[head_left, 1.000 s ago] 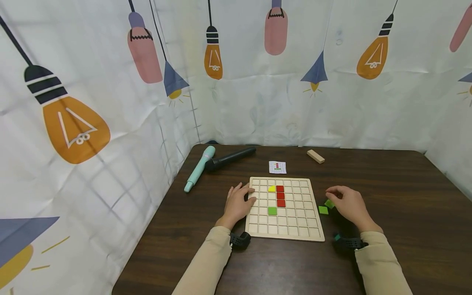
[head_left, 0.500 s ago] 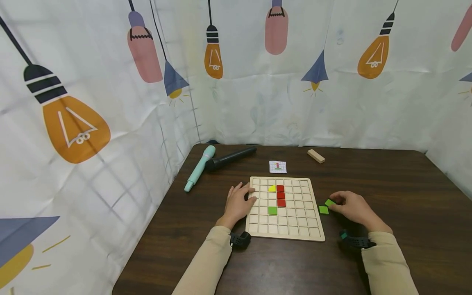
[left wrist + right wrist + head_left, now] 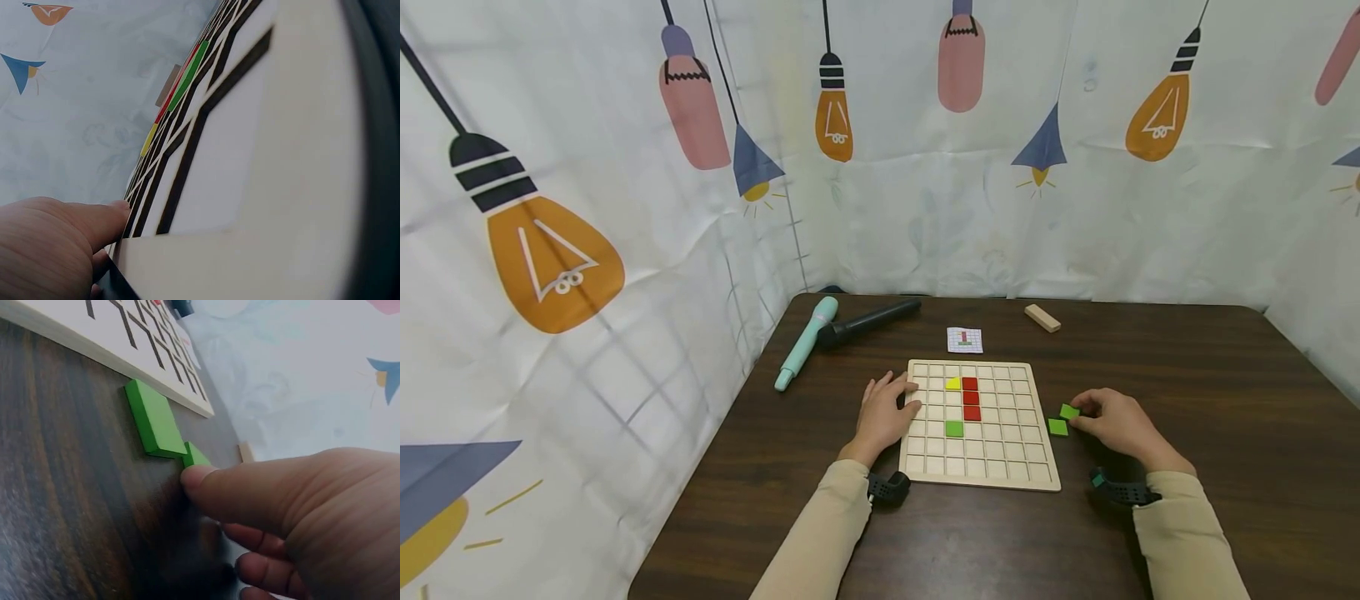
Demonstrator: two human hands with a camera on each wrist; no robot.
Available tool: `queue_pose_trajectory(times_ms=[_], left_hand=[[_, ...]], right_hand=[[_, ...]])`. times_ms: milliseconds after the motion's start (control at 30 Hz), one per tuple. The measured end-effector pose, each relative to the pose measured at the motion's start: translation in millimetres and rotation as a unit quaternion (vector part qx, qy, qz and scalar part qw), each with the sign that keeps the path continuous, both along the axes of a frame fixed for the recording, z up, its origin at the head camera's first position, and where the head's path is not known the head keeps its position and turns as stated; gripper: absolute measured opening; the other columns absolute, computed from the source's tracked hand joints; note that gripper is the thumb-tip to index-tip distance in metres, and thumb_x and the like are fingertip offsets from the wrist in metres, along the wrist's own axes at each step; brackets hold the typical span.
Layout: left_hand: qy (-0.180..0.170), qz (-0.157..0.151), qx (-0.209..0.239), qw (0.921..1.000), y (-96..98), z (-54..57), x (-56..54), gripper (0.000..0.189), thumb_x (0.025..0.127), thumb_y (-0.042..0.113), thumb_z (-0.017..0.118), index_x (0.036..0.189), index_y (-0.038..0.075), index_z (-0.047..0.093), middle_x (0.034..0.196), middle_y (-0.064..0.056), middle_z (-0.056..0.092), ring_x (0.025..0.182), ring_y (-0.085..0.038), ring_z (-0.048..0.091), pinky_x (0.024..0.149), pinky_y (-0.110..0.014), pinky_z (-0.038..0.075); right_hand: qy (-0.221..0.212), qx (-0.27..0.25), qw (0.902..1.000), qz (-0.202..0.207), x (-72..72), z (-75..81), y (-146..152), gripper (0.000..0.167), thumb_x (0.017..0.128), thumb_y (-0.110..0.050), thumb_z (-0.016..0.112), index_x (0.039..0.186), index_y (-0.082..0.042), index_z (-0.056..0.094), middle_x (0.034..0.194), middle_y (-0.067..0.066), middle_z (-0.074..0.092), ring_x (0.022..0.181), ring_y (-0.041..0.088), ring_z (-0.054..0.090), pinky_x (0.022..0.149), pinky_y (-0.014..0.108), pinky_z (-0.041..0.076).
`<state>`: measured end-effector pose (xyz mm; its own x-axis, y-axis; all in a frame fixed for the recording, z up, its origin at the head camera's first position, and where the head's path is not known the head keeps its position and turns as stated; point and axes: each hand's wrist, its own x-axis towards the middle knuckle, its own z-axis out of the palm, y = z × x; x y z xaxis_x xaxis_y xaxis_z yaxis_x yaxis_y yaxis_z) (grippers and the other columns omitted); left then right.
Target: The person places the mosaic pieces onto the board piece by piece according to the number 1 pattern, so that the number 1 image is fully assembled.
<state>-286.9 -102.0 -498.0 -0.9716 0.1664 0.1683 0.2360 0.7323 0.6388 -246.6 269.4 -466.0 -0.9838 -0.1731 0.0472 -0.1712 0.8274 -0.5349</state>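
A wooden grid board (image 3: 1007, 467) bears three red tiles (image 3: 971, 398) in a column, a yellow piece (image 3: 952, 384) and a green tile (image 3: 954, 428). My left hand (image 3: 882, 418) rests at its left edge, thumb (image 3: 100, 222) and index fingertip on the rim. Right of the board, my right hand (image 3: 1116, 425) pinches a small green tile (image 3: 1070, 412) between thumb and fingers, low at the table. That tile is partly hidden by the thumb in the right wrist view. Another green tile (image 3: 156, 419) lies flat beside it, close to the board's edge.
Behind the board lies a small printed card (image 3: 965, 340) with a red and green figure. A wooden block (image 3: 1042, 317) sits toward the back right. At the back left are a mint-green stick-shaped object (image 3: 805, 346) and a black one (image 3: 872, 322) on the dark table (image 3: 1225, 400).
My right hand has shifted slightly right and its thumb has come to the farther green tile, which has turned a little straighter. My left hand and the board have stayed put.
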Motion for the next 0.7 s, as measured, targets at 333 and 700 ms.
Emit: queue_pose_trajectory(times_ms=[333,700], left_hand=[[0.0,0.001,0.004,1.0,0.8,2.3,1.4,0.033,0.094,0.026,0.065,0.126,0.016,0.067,0.149,-0.004,0.046,0.145,-0.027,0.029,0.122,-0.047,0.007],[-0.001,0.0,0.008,1.0,0.5,3.4,2.6,0.033,0.094,0.026,0.065,0.126,0.015,0.067,0.149,-0.005,0.047,0.145,-0.027,0.029,0.122,-0.047,0.007]], right_hand=[[0.043,0.006,0.9989,-0.015,-2.4,-6.7,-4.4,0.027,0.089,-0.015,0.07,0.111,0.001,0.069,0.105,0.019,0.064,0.088,0.032,0.061,0.071,0.049,0.052],[0.076,-0.003,0.9952,-0.061,-6.1,-9.8,-18.0,0.033,0.091,-0.02,0.068,0.116,0.002,0.067,0.111,0.024,0.063,0.087,0.033,0.06,0.068,0.049,0.052]])
